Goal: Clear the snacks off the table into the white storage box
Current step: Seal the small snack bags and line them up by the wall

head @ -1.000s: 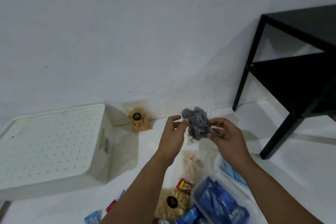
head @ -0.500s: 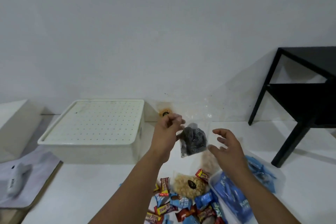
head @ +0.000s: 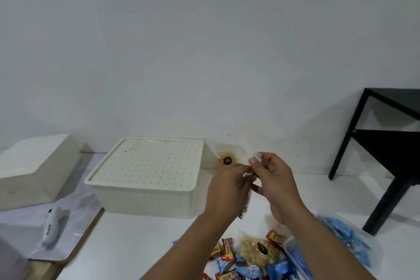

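Both hands meet above the table: the left hand (head: 228,185) pinches the top of a clear plastic bag of dark snacks (head: 246,198), which hangs edge-on below its fingers, and the right hand (head: 273,180) pinches the bag's clear upper corner. The cream-white perforated-lid storage box (head: 145,173) sits on the white table (head: 136,245) to the left with its lid on. A clear plastic tub (head: 289,243) at lower right holds blue wrapped snacks. A clear bag of pale puffs (head: 256,251) and loose red and blue wrapped candies (head: 227,249) lie below the hands; another clear bag with a black round label (head: 227,158) leans against the wall. Half a second ago the left hand alone held the bag, broadside on; the right hand, then open beside it, has now closed on the bag's top.
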